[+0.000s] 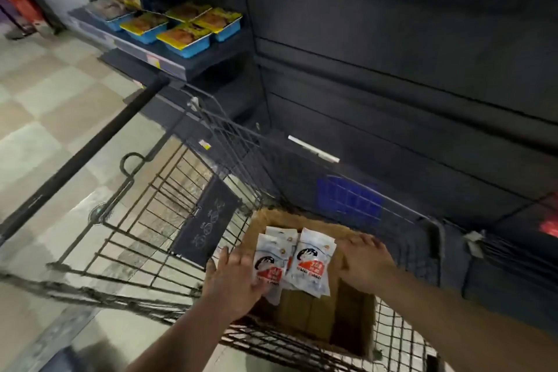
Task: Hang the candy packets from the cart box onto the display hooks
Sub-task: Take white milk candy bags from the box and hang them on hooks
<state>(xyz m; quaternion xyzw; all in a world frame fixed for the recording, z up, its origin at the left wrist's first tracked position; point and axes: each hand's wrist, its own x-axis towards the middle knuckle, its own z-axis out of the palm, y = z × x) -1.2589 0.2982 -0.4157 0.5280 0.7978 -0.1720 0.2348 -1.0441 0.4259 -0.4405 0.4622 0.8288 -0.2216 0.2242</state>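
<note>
left grip [238, 284] pinches candy packets [312, 251] above the box [356, 317], near its far-left corner; right grip [367, 263] touches them, but blur hides whether i've clasped any.

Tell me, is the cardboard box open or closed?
Open. Nothing covers the top of the box. You can see the candy packets and its bare brown bottom inside.
</note>
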